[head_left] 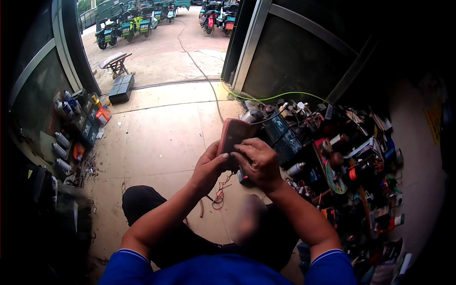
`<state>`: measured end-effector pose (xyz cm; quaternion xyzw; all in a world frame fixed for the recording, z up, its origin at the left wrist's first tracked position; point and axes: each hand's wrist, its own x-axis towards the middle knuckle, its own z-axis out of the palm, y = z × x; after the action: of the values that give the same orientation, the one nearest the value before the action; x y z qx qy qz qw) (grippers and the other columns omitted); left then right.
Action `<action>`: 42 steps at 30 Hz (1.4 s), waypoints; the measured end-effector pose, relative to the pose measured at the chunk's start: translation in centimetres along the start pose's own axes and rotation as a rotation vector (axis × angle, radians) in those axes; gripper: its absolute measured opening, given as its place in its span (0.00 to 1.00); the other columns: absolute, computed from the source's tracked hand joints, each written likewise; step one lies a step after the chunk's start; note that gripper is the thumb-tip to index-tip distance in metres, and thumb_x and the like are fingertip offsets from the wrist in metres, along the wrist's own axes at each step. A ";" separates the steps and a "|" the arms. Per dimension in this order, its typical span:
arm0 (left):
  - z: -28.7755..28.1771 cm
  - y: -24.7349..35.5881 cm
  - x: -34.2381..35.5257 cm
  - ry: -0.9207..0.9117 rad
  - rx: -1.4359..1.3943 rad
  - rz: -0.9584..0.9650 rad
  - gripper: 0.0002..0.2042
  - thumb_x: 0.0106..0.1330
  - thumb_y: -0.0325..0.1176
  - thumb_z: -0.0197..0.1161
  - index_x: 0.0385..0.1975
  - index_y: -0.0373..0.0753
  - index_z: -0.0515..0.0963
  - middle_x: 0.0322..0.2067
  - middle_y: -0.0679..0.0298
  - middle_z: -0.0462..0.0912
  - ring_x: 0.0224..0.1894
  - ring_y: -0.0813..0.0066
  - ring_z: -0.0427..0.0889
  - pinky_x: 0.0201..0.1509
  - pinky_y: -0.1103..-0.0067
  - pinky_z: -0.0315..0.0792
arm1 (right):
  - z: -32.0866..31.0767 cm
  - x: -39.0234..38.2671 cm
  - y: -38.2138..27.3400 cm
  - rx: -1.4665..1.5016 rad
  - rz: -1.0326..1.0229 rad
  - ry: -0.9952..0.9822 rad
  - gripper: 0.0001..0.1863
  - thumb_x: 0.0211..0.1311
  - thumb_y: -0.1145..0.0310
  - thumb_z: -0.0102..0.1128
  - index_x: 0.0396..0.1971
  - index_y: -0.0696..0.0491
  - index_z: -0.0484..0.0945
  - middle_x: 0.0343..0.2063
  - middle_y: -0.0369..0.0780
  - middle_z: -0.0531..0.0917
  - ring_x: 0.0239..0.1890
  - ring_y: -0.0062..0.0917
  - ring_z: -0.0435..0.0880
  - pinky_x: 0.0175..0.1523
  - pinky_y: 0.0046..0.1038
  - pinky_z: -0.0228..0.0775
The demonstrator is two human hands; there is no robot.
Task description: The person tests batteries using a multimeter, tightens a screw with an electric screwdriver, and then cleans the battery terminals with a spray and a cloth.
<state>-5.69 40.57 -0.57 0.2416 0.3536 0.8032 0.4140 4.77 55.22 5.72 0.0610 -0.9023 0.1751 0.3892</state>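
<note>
My left hand [211,166] grips the lower left side of a red-edged, dark handheld device [234,130], held tilted above my lap, probably a meter. My right hand [256,161] has its fingers bent and pinched at the device's lower right face; whatever small part they may hold is hidden. Thin red and dark wires [219,194] lie loosely below my hands, over the floor between my legs. A small dark object [244,177] is partly covered by my right hand.
Cluttered tools, cans and black batteries [280,130] line the right side; spray cans [61,142] and stacked batteries [83,123] the left. A black case [121,89] and folding stool [113,61] are near the open doorway. Cables [294,93] cross it. Scooters [135,26] stand outside.
</note>
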 end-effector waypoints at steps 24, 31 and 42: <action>-0.4 1.3 1.0 0.004 -0.035 0.108 0.24 0.77 0.34 0.55 0.69 0.34 0.63 0.59 0.50 0.79 0.59 0.59 0.83 0.60 0.63 0.79 | 2.1 -2.6 1.1 0.942 0.807 -0.310 0.46 0.65 0.47 0.72 0.71 0.63 0.62 0.53 0.49 0.83 0.55 0.29 0.83 0.57 0.31 0.77; -9.9 12.8 1.5 -0.084 -0.274 0.519 0.23 0.81 0.34 0.47 0.71 0.29 0.61 0.64 0.44 0.74 0.67 0.53 0.75 0.60 0.67 0.75 | -3.2 -2.4 3.8 0.409 0.780 -0.648 0.14 0.66 0.62 0.71 0.45 0.57 0.88 0.25 0.35 0.86 0.26 0.15 0.81 0.32 0.23 0.74; -26.3 21.8 -7.6 0.134 -0.213 0.704 0.25 0.80 0.31 0.52 0.72 0.25 0.60 0.70 0.36 0.65 0.66 0.50 0.76 0.64 0.64 0.79 | -11.1 -14.2 16.5 -0.289 1.039 -0.329 0.12 0.68 0.61 0.64 0.36 0.54 0.87 0.32 0.49 0.88 0.37 0.45 0.87 0.44 0.40 0.78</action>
<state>-30.23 15.68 -1.21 0.2509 0.1897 0.9427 0.1110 18.04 74.21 -1.91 -0.4188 -0.8774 0.2063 0.1103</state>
